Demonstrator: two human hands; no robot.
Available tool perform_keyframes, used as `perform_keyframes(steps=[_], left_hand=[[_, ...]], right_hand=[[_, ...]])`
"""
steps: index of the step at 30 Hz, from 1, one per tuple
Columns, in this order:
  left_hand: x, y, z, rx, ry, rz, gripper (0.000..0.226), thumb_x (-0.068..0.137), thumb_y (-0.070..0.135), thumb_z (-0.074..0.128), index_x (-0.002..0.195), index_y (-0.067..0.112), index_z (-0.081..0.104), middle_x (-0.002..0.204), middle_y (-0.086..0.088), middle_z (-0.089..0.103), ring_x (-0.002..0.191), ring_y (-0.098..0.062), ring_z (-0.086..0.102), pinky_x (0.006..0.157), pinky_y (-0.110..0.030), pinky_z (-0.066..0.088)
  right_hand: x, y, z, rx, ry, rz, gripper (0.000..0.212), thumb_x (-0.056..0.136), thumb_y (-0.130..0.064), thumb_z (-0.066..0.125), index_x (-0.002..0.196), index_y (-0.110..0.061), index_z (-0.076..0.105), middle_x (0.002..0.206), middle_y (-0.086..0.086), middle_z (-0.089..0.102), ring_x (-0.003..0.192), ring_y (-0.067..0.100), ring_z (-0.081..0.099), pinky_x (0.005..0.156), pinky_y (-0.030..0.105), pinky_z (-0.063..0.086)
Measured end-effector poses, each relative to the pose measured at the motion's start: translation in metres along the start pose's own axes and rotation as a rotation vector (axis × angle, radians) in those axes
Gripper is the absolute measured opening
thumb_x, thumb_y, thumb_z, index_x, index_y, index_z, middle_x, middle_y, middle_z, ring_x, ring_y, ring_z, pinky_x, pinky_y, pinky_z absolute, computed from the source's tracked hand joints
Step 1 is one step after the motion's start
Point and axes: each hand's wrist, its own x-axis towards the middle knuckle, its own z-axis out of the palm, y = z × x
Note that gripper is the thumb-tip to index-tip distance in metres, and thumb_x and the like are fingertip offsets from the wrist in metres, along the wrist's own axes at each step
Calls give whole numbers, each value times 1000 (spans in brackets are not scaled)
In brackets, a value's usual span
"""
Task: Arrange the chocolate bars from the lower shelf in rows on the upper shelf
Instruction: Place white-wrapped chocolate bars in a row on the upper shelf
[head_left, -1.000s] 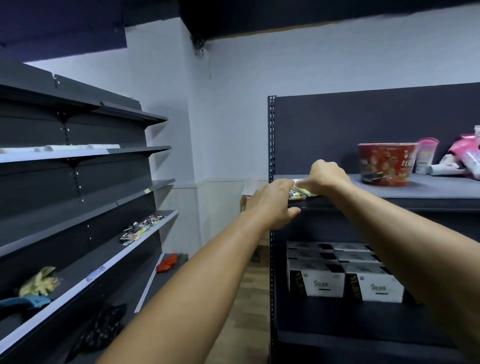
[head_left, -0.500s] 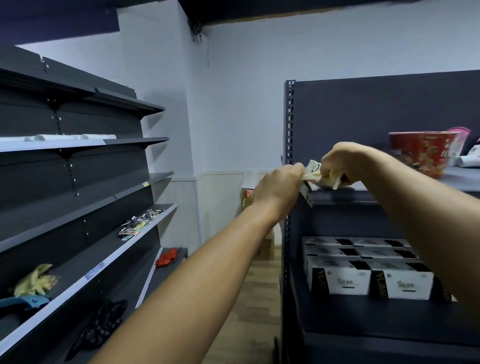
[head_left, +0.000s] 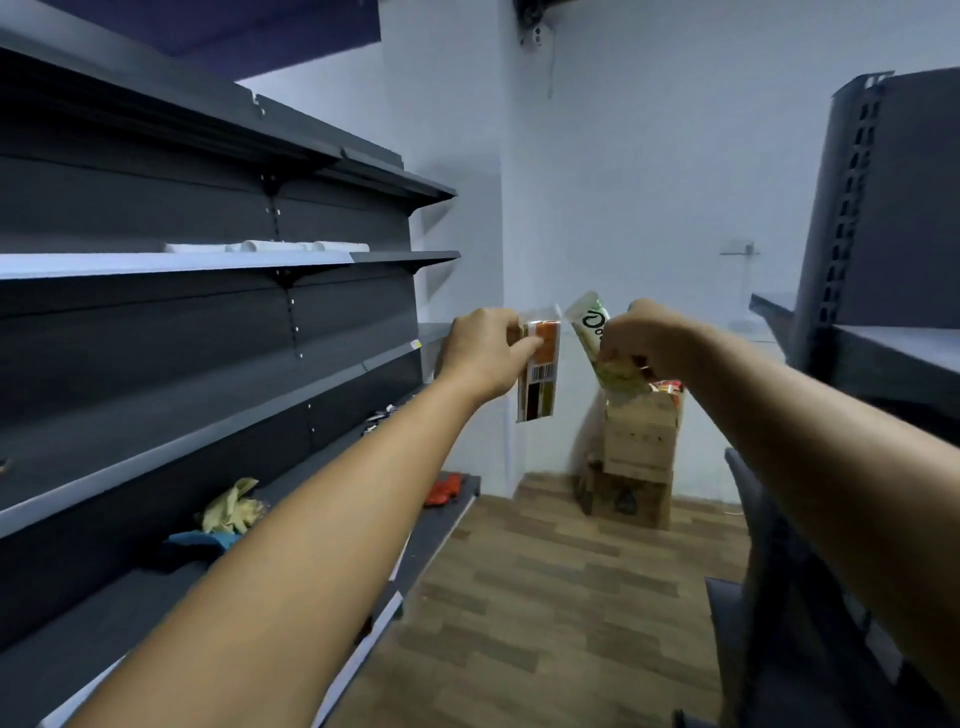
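Both arms are out in front of you, mid-air over the aisle. Your left hand (head_left: 483, 353) pinches an orange bar (head_left: 542, 374) near its top end, thumb across the face, so the bar hangs below the hand with its barcode toward you. Just to its right, your right hand (head_left: 641, 345) is curled round a green bar (head_left: 592, 332), whose top end pokes up and leftward above the knuckles. The two bars sit close, with a narrow gap between them. Beyond and below the right hand, stacked boxes (head_left: 641, 447) stand in the corner. Left of your left hand runs the dark rack (head_left: 156, 332). Under that forearm, a yellow glove (head_left: 231, 506) lies on a low shelf. A second rack (head_left: 893, 249) stands right of your right hand.
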Motion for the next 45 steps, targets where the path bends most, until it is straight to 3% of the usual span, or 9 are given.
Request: perform_keyframes(steps=[6,11,17,20,24,28,32,39,45], left_hand=[[66,-88,20,-16,-40,-138,18,87,34,62,87,17,67,77,7,62,68,-5,55,52,-18,35],[135,-157,46,-286,-124,-324,19,91,29,58,98,13,66,89,-3,70,67,-9,63,57,-23,47],[203,-230,82,-482,-190,-490,18,96,24,49,102,12,61,84,-1,70,64,-7,65,56,-22,50],[242,-276,102,-469,-191,-513,18,95,27,52,97,14,64,81,0,70,66,-8,65,61,-25,50],[300,-337,121,-455,-193,-545,23,95,31,52,92,12,63,75,-3,68,66,-15,64,67,-31,53],[363,-389,137,-519,-167,-594,22,98,30,45,99,11,56,82,-9,62,82,-26,64,78,-42,53],[432,-435,160,-522,-96,-595,18,96,31,49,93,14,54,85,-8,59,78,-21,64,63,-30,52],[542,-510,229,-453,-52,-577,15,86,25,65,86,18,52,76,0,53,69,-15,55,66,-27,46],[644,-565,288,-588,-29,-620,11,92,30,55,98,21,54,84,0,55,83,-15,53,76,-30,42]], right_hand=[[102,-11,83,116,-202,-13,19,78,6,53,97,3,57,103,21,63,94,34,63,83,47,53],[195,-12,130,238,-353,-39,27,82,10,49,107,2,56,106,22,62,93,33,63,72,41,54],[293,-14,184,306,-451,-36,22,87,5,51,109,0,54,105,19,64,92,30,64,68,40,53],[344,-20,214,326,-482,-42,14,90,2,49,102,-3,54,95,13,63,84,25,62,74,41,52],[419,-32,259,325,-520,-48,23,89,1,51,112,-1,53,113,18,61,103,33,60,89,48,50],[493,-52,293,348,-535,-21,28,90,-4,52,117,-5,45,121,17,55,113,35,54,92,50,48],[574,-64,328,420,-556,5,32,90,-7,53,120,-5,42,127,18,52,117,38,52,96,57,44],[710,-59,378,457,-678,42,38,88,-5,57,121,-2,39,105,15,51,100,33,53,91,50,45],[839,-61,410,408,-738,-28,20,85,-9,62,100,-5,50,72,6,39,66,17,42,62,29,46]])
